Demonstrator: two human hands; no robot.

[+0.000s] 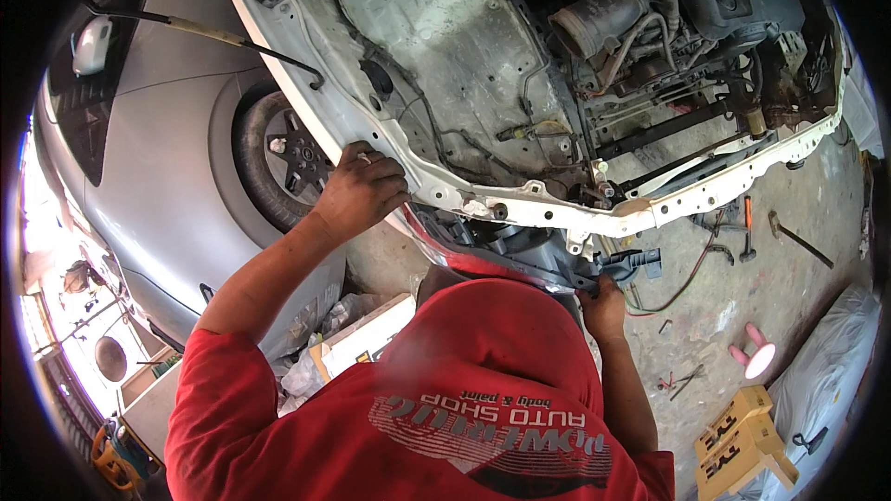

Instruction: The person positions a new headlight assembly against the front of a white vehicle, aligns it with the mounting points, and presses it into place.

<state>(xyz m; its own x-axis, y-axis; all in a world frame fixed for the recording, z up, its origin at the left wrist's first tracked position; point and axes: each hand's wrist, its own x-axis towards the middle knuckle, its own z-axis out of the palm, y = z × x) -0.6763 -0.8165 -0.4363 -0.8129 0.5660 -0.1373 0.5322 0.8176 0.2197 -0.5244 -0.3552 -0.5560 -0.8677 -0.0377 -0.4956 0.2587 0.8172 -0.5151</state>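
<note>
My left hand is curled over the corner of the white car body frame, beside the bare fender edge. In front of this frame sits a headlight, with a red and clear lens edge on the left and dark housing on the right. Its right end, by a black bracket, is gripped by my right hand. The frame hides the headlight's upper part, and my red-shirted body covers some of its near side. My right fingers are partly hidden under the housing.
An engine fills the upper right of the open bay. A silver car stands close on the left. A hammer, a second long-handled tool, yellow-brown boxes and a plastic-wrapped part lie on the right-hand floor.
</note>
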